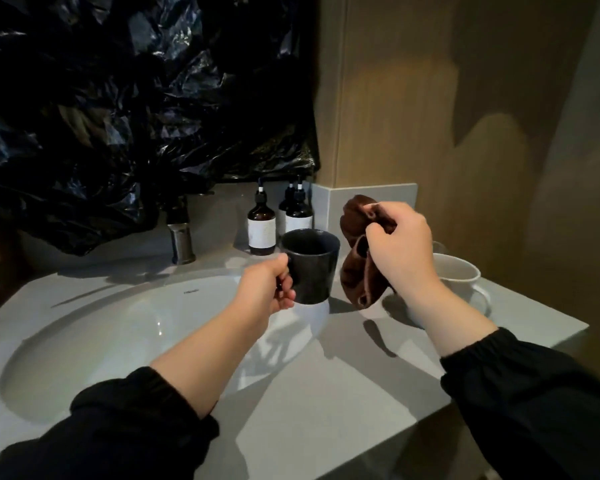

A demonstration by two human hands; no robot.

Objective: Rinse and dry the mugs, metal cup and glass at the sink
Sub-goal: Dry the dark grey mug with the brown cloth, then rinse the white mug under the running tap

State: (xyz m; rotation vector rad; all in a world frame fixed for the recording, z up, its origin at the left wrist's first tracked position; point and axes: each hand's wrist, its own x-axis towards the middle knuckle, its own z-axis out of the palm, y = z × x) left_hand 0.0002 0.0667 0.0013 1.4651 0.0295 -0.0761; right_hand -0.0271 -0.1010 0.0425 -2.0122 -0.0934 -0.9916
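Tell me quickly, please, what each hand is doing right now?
Left hand: closed on the dark mug, gripping its handle.
Right hand: closed on the brown cloth.

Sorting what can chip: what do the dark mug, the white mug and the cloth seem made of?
Dark mug: probably glazed ceramic, thick-walled with a soft sheen. White mug: likely ceramic too, smooth and glossy, though partly hidden behind the right hand. Cloth: soft brown fabric, bunched in folds, matte.
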